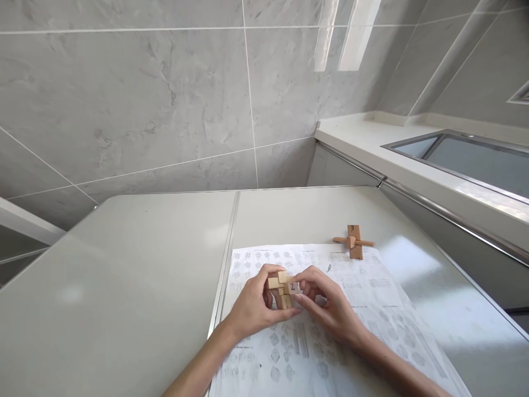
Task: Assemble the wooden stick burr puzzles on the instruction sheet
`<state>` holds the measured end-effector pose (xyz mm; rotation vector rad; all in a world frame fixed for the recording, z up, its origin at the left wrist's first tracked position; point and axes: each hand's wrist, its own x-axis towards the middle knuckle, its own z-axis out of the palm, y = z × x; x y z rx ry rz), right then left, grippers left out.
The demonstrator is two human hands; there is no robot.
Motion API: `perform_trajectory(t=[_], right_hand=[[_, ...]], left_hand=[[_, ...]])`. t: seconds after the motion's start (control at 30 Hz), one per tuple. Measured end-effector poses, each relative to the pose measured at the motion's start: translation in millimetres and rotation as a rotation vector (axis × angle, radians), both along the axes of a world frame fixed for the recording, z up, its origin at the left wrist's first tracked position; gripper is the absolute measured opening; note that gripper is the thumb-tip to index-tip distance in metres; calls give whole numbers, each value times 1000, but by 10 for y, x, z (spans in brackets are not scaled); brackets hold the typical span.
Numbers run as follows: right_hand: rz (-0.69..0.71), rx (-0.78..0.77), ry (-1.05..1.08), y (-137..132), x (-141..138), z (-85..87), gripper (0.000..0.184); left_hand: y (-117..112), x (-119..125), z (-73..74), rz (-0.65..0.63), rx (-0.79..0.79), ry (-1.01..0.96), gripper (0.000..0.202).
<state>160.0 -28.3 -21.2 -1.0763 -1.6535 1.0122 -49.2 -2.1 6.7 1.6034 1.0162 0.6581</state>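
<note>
Over a printed paper sheet (285,336), my left hand (254,300) is closed around a pale wooden burr puzzle (281,286) made of interlocking blocks. My right hand (326,298) pinches the puzzle's right side, thumb and fingers on a block marked with a dark "2" or "Z". The fingers hide part of the puzzle, so whether that block is loose or locked in cannot be made out. Beyond my right hand, a second wooden puzzle (354,252), a darker cross of pieces with a dark mark on it, lies at the paper's far edge.
The white table (144,286) has a seam left of the paper. A grey tiled wall (124,99) stands behind it. To the right runs a white counter (351,132) with a metal-framed sink (475,160).
</note>
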Motion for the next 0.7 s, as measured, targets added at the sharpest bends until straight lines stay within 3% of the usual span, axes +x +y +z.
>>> perform_trajectory(t=[0.17, 0.27, 0.4, 0.7], right_hand=[[150, -233, 130, -47, 24, 43, 45], [194, -309, 174, -51, 40, 76, 49], [283, -321, 214, -37, 48, 134, 46], [349, -331, 236, -25, 62, 166, 51]], left_hand=[[-30, 4, -39, 10, 151, 46, 59], [-46, 1, -90, -6, 302, 39, 58], [-56, -7, -159, -34, 450, 34, 59], [-59, -1, -154, -73, 541, 89, 59]])
